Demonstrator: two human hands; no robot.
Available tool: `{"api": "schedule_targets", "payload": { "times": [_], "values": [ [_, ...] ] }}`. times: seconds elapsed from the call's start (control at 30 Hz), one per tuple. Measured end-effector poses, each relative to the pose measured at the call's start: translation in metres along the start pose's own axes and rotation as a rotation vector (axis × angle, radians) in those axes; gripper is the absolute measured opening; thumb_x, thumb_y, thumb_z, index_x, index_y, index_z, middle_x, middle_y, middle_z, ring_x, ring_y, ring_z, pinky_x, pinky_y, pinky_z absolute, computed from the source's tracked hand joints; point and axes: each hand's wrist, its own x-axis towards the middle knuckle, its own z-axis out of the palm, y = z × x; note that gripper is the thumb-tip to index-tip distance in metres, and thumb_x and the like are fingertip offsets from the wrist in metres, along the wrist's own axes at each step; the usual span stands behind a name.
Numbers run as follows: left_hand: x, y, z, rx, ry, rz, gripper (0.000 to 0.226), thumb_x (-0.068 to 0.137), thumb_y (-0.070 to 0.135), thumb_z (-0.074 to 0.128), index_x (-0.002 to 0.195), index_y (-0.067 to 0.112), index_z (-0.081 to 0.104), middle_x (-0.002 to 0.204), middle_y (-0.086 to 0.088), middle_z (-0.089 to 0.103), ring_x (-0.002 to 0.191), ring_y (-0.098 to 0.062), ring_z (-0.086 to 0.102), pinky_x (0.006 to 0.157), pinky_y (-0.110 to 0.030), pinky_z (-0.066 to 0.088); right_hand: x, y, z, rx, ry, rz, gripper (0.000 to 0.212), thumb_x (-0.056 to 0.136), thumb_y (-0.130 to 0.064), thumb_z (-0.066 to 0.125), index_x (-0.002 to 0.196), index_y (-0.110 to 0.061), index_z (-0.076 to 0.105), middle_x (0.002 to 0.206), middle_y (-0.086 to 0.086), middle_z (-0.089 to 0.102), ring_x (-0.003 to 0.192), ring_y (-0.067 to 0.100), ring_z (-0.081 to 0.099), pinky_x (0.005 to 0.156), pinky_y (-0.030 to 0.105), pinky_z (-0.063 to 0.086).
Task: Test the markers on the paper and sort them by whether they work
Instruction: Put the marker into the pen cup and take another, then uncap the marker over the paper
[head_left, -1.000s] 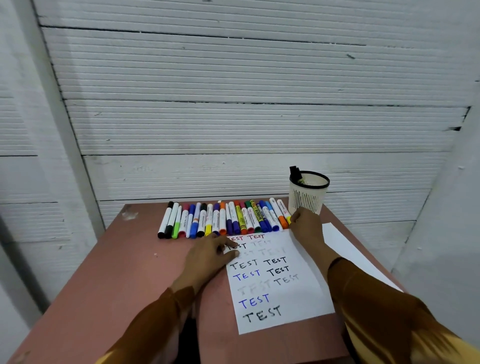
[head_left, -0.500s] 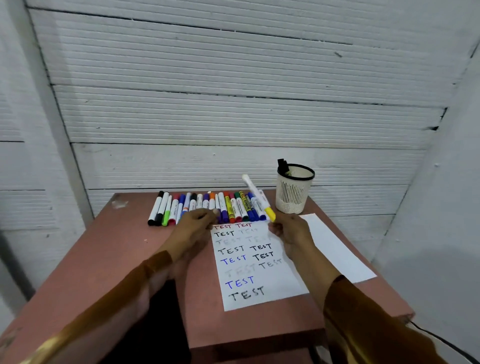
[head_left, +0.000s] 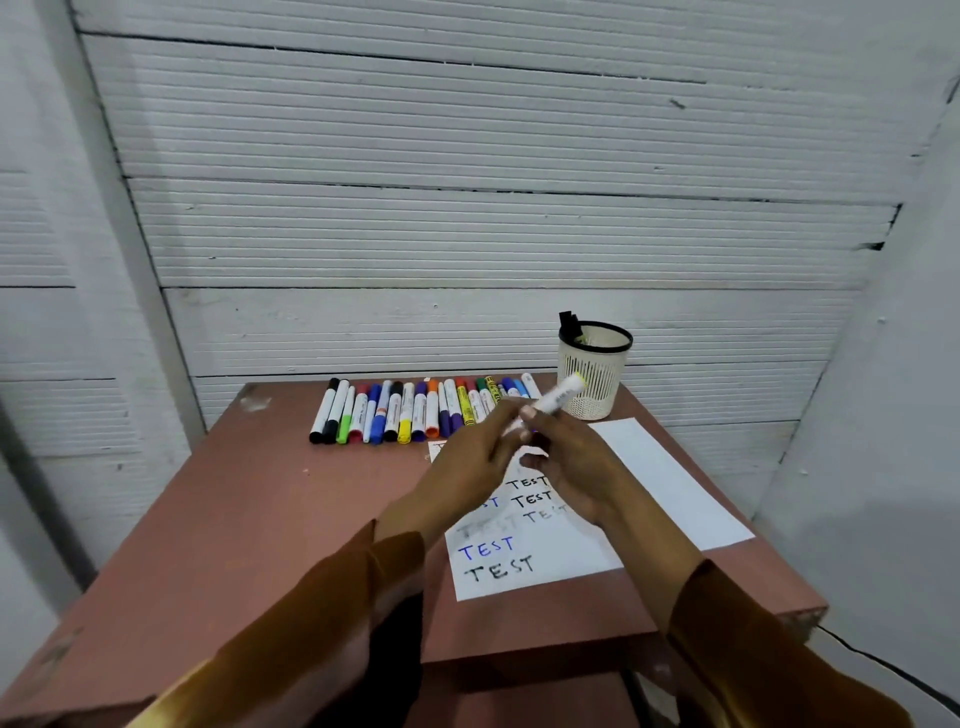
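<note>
Two paper sheets (head_left: 530, 551), one mesh cup (head_left: 595, 376)

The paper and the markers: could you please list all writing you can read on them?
"TEST": black, bottom line of the test paper.
"TEST": blue, the line above.
"TEST": black, twice, beside the right hand.
Faint grey "TEST" lines: barely legible.
Print on the held white marker and the marker row: too blurred.

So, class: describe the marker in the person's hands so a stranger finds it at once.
Start at the reddish table, then the sheet of paper marked TEST. Above it, both hands hold one white marker with a yellow end, lifted off the table, unlike the row lying flat.
</note>
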Motion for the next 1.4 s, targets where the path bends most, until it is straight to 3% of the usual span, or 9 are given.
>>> {"api": "schedule_targets", "payload": {
  "times": [0.2, 0.33, 0.43, 0.57, 0.7, 0.93, 1.03, 1.13, 1.4],
  "values": [
    [0.001, -0.008, 0.003, -0.005, -0.007, -0.025, 0.043, 0.088, 0.049, 0.051, 0.13, 0.043, 0.042, 0.068, -0.006, 0.06, 0.047, -0.006, 0.041, 0.054, -0.027, 0.037, -0.005, 0.001, 0.002, 0.009, 0.045, -0.07, 0.035, 0.081, -0.032, 0.06, 0.11, -0.012, 0.063, 0.082, 0.001, 0.066, 0.068, 0.01, 0.057, 0.059, 0.023, 0.037],
    [-0.007, -0.019, 0.002, 0.15, -0.074, -0.072, 0.054, 0.087, 0.049, 0.053, 0.134, 0.033, 0.032, 0.062, 0.008, 0.048, 0.057, -0.007, 0.047, 0.058, -0.028, 0.041, -0.006, 0.004, -0.006, 0.061, 0.189, -0.125, 0.016, 0.091, -0.019, 0.055, 0.1, -0.009, 0.064, 0.078, 0.007, 0.066, 0.065, 0.019, 0.064, 0.056, 0.026, 0.053],
    [-0.017, -0.029, -0.001, 0.323, -0.172, -0.073, 0.05, 0.087, 0.049, 0.054, 0.134, 0.038, 0.04, 0.083, 0.009, 0.05, 0.079, -0.008, 0.048, 0.069, -0.025, 0.04, -0.008, 0.01, -0.008, -0.016, 0.291, -0.114, 0.006, 0.087, -0.011, 0.062, 0.087, -0.005, 0.063, 0.082, 0.013, 0.067, 0.073, 0.025, 0.067, 0.064, 0.026, 0.058],
    [-0.024, -0.037, 0.004, 0.518, -0.279, -0.026, 0.042, 0.084, 0.059, 0.051, 0.122, 0.041, 0.056, 0.088, 0.006, 0.043, 0.087, -0.009, 0.037, 0.068, -0.026, 0.029, -0.011, 0.021, -0.003, -0.308, 0.428, -0.069, 0.024, 0.08, -0.028, 0.072, 0.072, -0.008, 0.061, 0.064, 0.008, 0.063, 0.051, 0.015, 0.059, 0.047, 0.022, 0.049],
    [-0.031, -0.044, 0.01, 0.506, -0.207, -0.012, 0.042, 0.086, 0.057, 0.048, 0.124, 0.04, 0.056, 0.084, 0.007, 0.04, 0.083, -0.009, 0.036, 0.066, -0.026, 0.025, -0.019, 0.034, 0.003, -0.525, 0.49, -0.131, 0.041, 0.076, -0.031, 0.075, 0.058, -0.015, 0.042, 0.054, 0.001, 0.047, 0.05, 0.012, 0.047, 0.052, 0.021, 0.04],
    [-0.036, -0.047, 0.013, 0.501, -0.172, -0.018, 0.042, 0.088, 0.056, 0.046, 0.125, 0.04, 0.054, 0.086, 0.006, 0.04, 0.086, -0.01, 0.037, 0.069, -0.027, 0.025, -0.023, 0.042, 0.003, -0.622, 0.462, -0.152, 0.032, 0.083, -0.025, 0.069, 0.063, -0.022, 0.044, 0.062, -0.007, 0.049, 0.059, 0.005, 0.05, 0.054, 0.011, 0.038],
    [-0.035, -0.048, 0.014, 0.497, -0.168, -0.011, 0.042, 0.087, 0.057, 0.046, 0.124, 0.04, 0.055, 0.085, 0.007, 0.039, 0.084, -0.009, 0.035, 0.069, -0.027, 0.025, -0.027, 0.04, 0.007, -0.694, 0.421, -0.137, 0.018, 0.085, -0.025, 0.066, 0.087, -0.008, 0.058, 0.08, -0.001, 0.059, 0.077, 0.015, 0.059, 0.063, 0.016, 0.043],
    [-0.035, -0.049, 0.015, 0.494, -0.166, -0.01, 0.042, 0.087, 0.056, 0.047, 0.123, 0.037, 0.057, 0.084, 0.008, 0.04, 0.083, -0.009, 0.035, 0.069, -0.027, 0.024, -0.029, 0.039, 0.01, -0.721, 0.393, -0.122, 0.036, 0.087, -0.023, 0.064, 0.116, -0.002, 0.059, 0.111, 0.01, 0.063, 0.102, 0.021, 0.061, 0.076, 0.021, 0.044],
    [-0.035, -0.049, 0.015, 0.509, -0.198, -0.003, 0.041, 0.089, 0.056, 0.045, 0.123, 0.037, 0.055, 0.089, 0.006, 0.049, 0.088, -0.011, 0.041, 0.071, -0.027, 0.028, -0.026, 0.042, 0.006, -0.815, 0.458, -0.155, 0.017, 0.088, -0.02, 0.062, 0.083, -0.008, 0.052, 0.08, 0.005, 0.055, 0.075, 0.015, 0.054, 0.053, 0.01, 0.035]
  ]
}}
